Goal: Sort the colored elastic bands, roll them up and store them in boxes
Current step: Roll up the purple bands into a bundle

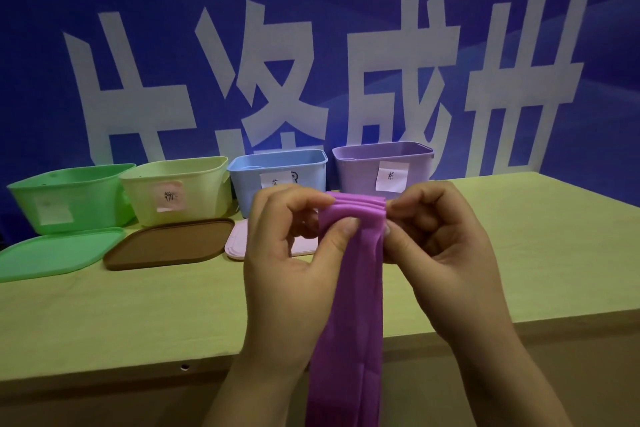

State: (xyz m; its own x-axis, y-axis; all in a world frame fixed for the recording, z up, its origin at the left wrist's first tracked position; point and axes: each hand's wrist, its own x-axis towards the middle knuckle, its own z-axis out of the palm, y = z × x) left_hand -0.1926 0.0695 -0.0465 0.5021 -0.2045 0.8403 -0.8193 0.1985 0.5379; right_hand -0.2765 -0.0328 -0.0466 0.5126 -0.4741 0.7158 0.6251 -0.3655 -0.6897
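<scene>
A purple elastic band (349,305) hangs down past the table's front edge, its top end rolled into a small coil between both hands. My left hand (284,253) pinches the coil's left end with thumb and fingers. My right hand (440,246) pinches its right end. Along the back stand a green box (69,198), a pale yellow box (180,187), a blue box (277,173) and a purple box (384,163), all without lids and each with a paper label.
A green lid (59,253), a brown lid (169,243) and a pink lid (239,239) lie flat in front of the boxes on the yellowish table (138,305). A blue banner with large white characters stands behind.
</scene>
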